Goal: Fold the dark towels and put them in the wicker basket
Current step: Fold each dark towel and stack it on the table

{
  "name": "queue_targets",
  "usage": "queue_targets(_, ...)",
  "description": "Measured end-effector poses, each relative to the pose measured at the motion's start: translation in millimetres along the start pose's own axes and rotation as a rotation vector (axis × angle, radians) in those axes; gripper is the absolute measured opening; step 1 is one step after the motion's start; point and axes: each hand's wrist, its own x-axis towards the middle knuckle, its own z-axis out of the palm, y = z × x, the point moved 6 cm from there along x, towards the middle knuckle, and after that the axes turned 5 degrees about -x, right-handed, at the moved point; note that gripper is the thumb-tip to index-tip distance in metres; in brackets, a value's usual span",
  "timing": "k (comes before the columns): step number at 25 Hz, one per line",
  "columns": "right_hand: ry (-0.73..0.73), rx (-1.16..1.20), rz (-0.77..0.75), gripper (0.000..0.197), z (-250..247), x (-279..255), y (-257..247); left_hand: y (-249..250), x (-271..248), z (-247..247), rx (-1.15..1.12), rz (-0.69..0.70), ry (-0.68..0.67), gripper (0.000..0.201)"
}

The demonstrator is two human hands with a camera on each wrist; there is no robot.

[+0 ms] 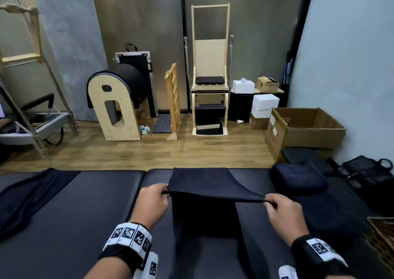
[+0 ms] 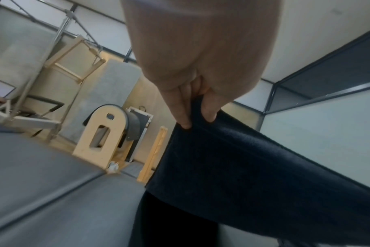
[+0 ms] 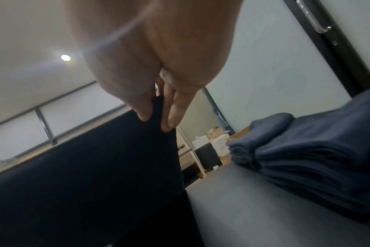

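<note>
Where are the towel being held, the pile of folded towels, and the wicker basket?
Held towel (image 1: 204, 182), head view, its flat upper face between the hands.
Folded towels (image 1: 298, 178), head view, top of the pile.
Wicker basket (image 1: 381, 234), head view, woven rim at the right edge.

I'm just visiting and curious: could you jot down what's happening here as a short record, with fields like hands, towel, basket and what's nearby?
Left hand: left hand pinches one end of the held towel
Right hand: right hand pinches the other end
Held towel: dark, lifted and stretched between both hands, draped over the padded table
Towel stack: stack of dark towels on the table, to the right
Loose towel: loose dark towel spread at the table's left
Wicker basket: wicker basket at the right edge, contents not visible
Background: cardboard box on the floor
</note>
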Motion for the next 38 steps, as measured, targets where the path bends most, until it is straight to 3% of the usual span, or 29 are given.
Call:
queue_targets(5, -0.129, -0.057, -0.037, 0.005, -6.3, -47.1, 32.3, -12.3, -58.0, 21.1, 0.052, -0.120, -0.081, 0.012)
queue_targets(8, -0.261, -0.155, -0.099, 0.007, -11.7, -61.7, 38.4, -13.5, -82.6, 24.0, 0.148, -0.211, -0.166, 0.024)
queue_targets(14, -0.758, -0.283, 0.049, 0.015, -13.0, -86.9, 50.1, -11.4, -121.6, 46.0, 0.275, -0.396, -0.570, 0.011)
queue_targets(17, -0.895, -0.275, 0.056, 0.015, -8.0, -95.6, 51.9, -15.4, -123.1, 50.4, 0.291, -0.418, -0.625, 0.017)
queue_targets(21, -0.853, -0.240, 0.056, 0.016, 2.0, -81.5, 51.8, -20.1, -103.9, 51.0, 0.295, -0.409, -0.597, 0.010)
queue_targets(27, -0.679, -0.158, 0.087, 0.015, 19.2, -21.9, 42.4, -33.1, -37.9, 55.7, 0.215, -0.340, -0.470, 0.017)
queue_targets(33, -0.561, -0.125, 0.156, 0.021, 65.3, 65.3, 36.4, -61.6, 66.1, 78.8, 0.225, -0.265, -0.421, 0.015)
queue_targets(38, -0.488, -0.233, 0.162, 0.018, 100.1, 124.1, 34.3, -93.5, 138.3, 109.5, 0.200, -0.239, -0.451, 0.015)
